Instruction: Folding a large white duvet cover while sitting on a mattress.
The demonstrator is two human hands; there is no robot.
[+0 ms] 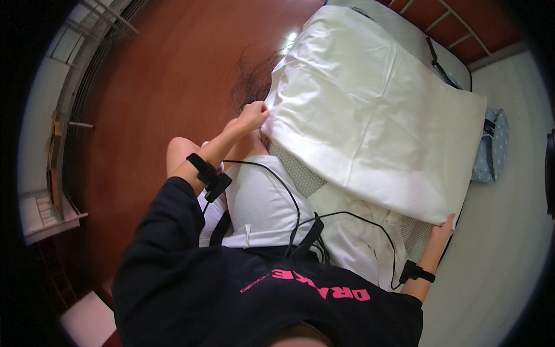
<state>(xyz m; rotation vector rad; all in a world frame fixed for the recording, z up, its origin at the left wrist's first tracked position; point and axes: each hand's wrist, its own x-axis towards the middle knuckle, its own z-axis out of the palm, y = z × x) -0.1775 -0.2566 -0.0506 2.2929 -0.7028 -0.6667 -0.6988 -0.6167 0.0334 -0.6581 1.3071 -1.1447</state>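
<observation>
A large white cloth (347, 108), which looks like a bed sheet or a duvet cover, spreads over the bed before me, with creases along its middle. My left hand (255, 115) is closed on its near left corner, beside the bed's edge. At the near right corner, next to the wall, my right hand (443, 227) pinches the cloth between thumb and fingers. The near edge runs between both hands. Under it shows a patterned grey mattress surface (295, 167). A second bunched white cloth (351, 234) lies beside my thigh, partly under the spread one.
A pale wall (485, 243) borders the bed on the right. Between wall and bed sits a blue dotted fabric item (492, 147). Black cables (277, 175) run from my forearm bands across my lap. Reddish floor (143, 108) lies left; white metal bars (451, 26) stand at the far end.
</observation>
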